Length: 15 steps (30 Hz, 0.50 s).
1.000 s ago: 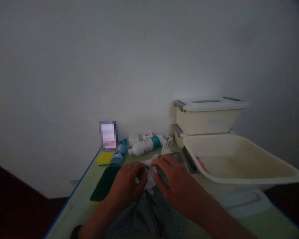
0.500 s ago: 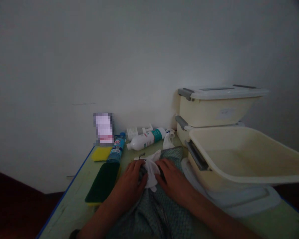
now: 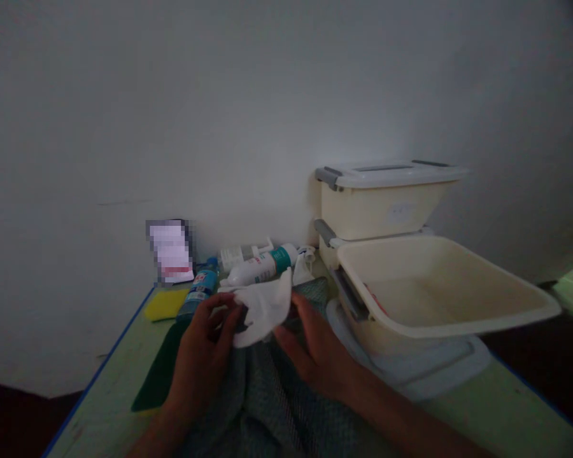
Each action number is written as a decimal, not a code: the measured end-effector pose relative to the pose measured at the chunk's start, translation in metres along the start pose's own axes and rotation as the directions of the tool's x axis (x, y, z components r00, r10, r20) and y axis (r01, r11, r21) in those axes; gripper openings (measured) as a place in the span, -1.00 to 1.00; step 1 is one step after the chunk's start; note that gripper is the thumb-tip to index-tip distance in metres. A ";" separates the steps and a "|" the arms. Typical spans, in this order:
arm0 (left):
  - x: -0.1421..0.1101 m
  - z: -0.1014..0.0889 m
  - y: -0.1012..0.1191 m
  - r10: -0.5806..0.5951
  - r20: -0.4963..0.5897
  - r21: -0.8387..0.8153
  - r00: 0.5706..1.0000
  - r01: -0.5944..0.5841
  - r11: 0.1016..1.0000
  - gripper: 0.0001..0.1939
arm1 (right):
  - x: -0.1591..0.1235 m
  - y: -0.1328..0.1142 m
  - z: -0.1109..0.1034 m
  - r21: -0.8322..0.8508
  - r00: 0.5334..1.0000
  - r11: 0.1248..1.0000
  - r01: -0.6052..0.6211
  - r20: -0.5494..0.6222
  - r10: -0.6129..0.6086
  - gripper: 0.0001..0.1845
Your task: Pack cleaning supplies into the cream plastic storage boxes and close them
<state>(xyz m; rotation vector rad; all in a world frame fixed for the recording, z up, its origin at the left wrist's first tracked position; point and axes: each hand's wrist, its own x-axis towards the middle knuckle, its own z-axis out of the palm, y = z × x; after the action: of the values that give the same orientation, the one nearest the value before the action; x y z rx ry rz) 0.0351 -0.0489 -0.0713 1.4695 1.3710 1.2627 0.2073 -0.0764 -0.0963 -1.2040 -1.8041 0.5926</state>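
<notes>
A thin white cloth is stretched between my two hands, above a grey-green woven towel. My left hand pinches its left edge, with the fingers curled. Something small and dark shows beside those fingertips, too unclear to name. My right hand has the cloth's right edge between thumb and fingers; some fingertips are hidden behind it. Left of my left hand lies a large green and yellow sponge, partly covered by the wrist.
Beyond my hands are a blue bottle, a white and teal bottle, a white spray head and a yellow sponge. A blurred phone leans on the wall. At right stand an open cream bin, a lidded bin and a loose lid.
The white cloth, bunched under both hands before, is now lifted and spread between them. My hands have moved apart and turned to pinch its edges. The view has shifted right.
</notes>
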 end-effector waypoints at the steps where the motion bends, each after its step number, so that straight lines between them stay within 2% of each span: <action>1: 0.001 -0.001 -0.001 0.014 0.014 0.011 1.000 -0.015 1.000 -0.73 | -0.001 0.001 0.000 -0.036 0.999 0.999 0.013 0.046 -0.011 -0.48; 3: 0.003 -0.001 -0.007 0.063 0.090 0.087 0.994 -0.071 0.994 -0.76 | -0.003 0.005 0.002 -0.101 0.993 0.995 0.016 0.119 -0.003 -0.39; 5: 0.004 -0.002 -0.015 0.133 0.199 0.204 0.971 -0.173 0.963 -0.80 | -0.003 0.010 0.005 -0.101 0.990 0.995 -0.018 0.136 0.032 -0.35; 7: 0.003 -0.001 -0.022 0.211 0.311 0.290 0.927 -0.304 0.908 -0.83 | -0.002 0.012 0.007 -0.051 0.991 0.996 -0.077 0.103 0.082 -0.42; 9: 0.001 0.000 -0.026 0.258 0.399 0.323 0.880 -0.398 0.858 -0.81 | 0.001 0.013 0.007 -0.009 0.991 0.992 -0.125 0.037 0.125 -0.58; 11: -0.001 0.002 -0.028 0.263 0.447 0.335 0.855 -0.433 0.837 -0.79 | 0.003 0.013 0.006 0.011 0.991 0.991 -0.133 0.004 0.133 -0.73; 15: -0.005 0.006 -0.031 0.245 0.456 0.378 0.856 -0.435 0.817 -0.76 | 0.005 0.014 0.006 0.019 0.992 0.992 -0.128 0.017 0.127 -0.83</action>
<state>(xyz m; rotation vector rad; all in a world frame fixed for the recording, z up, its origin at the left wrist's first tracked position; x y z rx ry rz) 0.0340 -0.0490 -0.1032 2.2618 1.2119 0.7879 0.2084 -0.0654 -0.1084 -1.3113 -1.7398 0.6931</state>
